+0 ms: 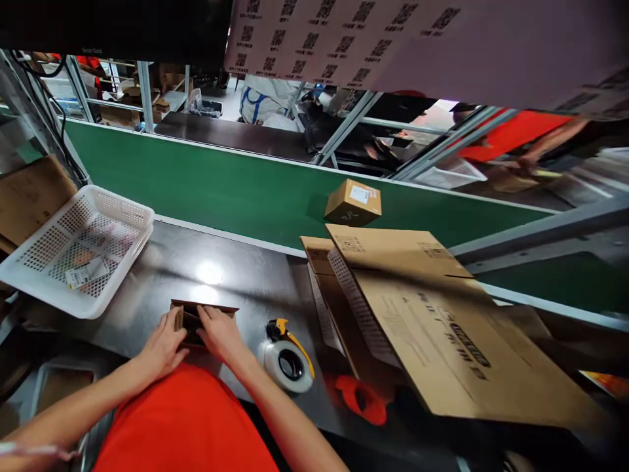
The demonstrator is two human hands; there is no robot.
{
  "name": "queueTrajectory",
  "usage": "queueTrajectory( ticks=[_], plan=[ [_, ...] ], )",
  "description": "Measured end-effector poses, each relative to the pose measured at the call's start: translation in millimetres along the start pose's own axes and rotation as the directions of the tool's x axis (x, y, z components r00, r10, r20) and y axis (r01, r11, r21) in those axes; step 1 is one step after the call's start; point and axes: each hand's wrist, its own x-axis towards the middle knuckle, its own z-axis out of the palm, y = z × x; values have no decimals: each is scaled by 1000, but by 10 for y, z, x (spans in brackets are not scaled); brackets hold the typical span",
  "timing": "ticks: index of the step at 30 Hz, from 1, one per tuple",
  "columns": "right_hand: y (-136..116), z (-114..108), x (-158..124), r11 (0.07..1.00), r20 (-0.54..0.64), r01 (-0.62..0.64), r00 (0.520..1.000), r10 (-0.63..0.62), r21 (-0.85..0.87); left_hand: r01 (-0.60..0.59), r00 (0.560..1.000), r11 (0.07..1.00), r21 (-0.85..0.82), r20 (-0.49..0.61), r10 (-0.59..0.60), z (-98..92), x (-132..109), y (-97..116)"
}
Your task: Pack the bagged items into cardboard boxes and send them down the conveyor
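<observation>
A small cardboard box (pixel 200 313) sits on a steel worktable (pixel 221 275), close to the near edge and right in front of the person whose view we share. It is brown and low. One flap stands up along its far side, and its top looks only partly closed.

Both bare hands are on it. The left hand (pixel 164 347) is curled around the box's left end and grips it. The right hand (pixel 221 334) lies across the top with its fingers stretched out, pressing down rather than grasping. The box lies between and under the two hands, touching both.

We judge that the flaps are being folded shut. Finishing that fold calls for holding the flaps down while the far flap is brought over.

Just right of the right wrist, a tape dispenser (pixel 287 357) with a clear roll and a yellow handle rests on the table, near the box but not touching it. Farther right, a red object (pixel 361 396) is partly tucked under a leaning stack of flat cardboard sheets (pixel 442 328).

To the left stands a white perforated basket (pixel 122 210) holding a few slips. Beyond the table runs a green conveyor belt (pixel 221 190) carrying one sealed box (pixel 352 202) with a white label. Across the belt we glimpse another person's red sleeve (pixel 511 134). A sheet of printed square codes (pixel 344 33) hangs overhead.
</observation>
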Motion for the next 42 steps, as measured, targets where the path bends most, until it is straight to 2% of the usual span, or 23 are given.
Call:
queueTrajectory(
  ticks=[2,4,7,10,14,18,20,22,24,26,28,29,31,32,33,34,36,38,39,40,42],
  plan=[
    [-50,2,209,999,84,-10,996,13,-39,13,999,999,-29,-40,-14,16,-42,-8],
    [-49,64,305,999,130,50,990,-47,-18,31,999,998,-46,-39,-32,21,-68,11],
    [12,200,322,991,206,129,970,-132,30,53,998,998,-26,30,-52,-14,-66,81],
    [95,267,313,985,236,151,957,-168,86,32,990,999,33,137,-36,-104,-15,151],
    [215,177,121,982,115,127,983,-144,140,-48,967,997,60,252,32,-220,95,215],
    [381,106,-438,989,-80,4,997,8,146,-49,957,994,101,290,18,-202,211,331],
    [458,129,-691,984,-69,-44,996,57,172,-21,959,993,119,282,-13,-138,267,389],
    [497,177,-810,976,5,-48,999,48,212,-10,962,992,127,272,-25,-58,318,397],
    [499,241,-783,968,33,-56,998,49,244,-36,970,992,121,243,6,20,372,329],
    [486,332,-665,957,-41,-99,993,114,274,-131,979,986,105,169,112,83,444,199],
    [478,473,-537,933,-185,-189,950,253,306,-229,973,966,118,60,223,137,532,57],
    [481,564,-488,913,-272,-246,901,339,325,-245,969,959,139,6,247,165,573,-4],
    [502,766,-443,871,-427,-342,770,475,352,-201,973,961,188,-79,219,226,624,-101],
    [522,862,-444,864,-484,-366,719,499,346,-166,976,965,205,-103,190,259,624,-142],
    [548,944,-456,871,-527,-371,695,490,321,-149,978,965,214,-112,176,291,603,-183],
    [577,1007,-473,893,-550,-359,703,451,272,-161,977,963,217,-104,186,324,563,-227],
    [641,1070,-503,953,-526,-270,796,300,136,-249,961,946,205,-71,268,386,439,-328],
    [697,1058,-516,990,-430,-136,892,137,34,-372,921,910,183,-48,386,437,302,-433],
    [717,1033,-518,996,-384,-84,920,80,7,-410,904,895,173,-50,424,457,248,-480],
    [732,1002,-520,999,-354,-52,934,45,-10,-425,896,890,164,-62,439,475,211,-518],
    [750,940,-528,998,-341,-41,940,25,-40,-380,911,912,151,-110,398,515,188,-563]
  ],
)
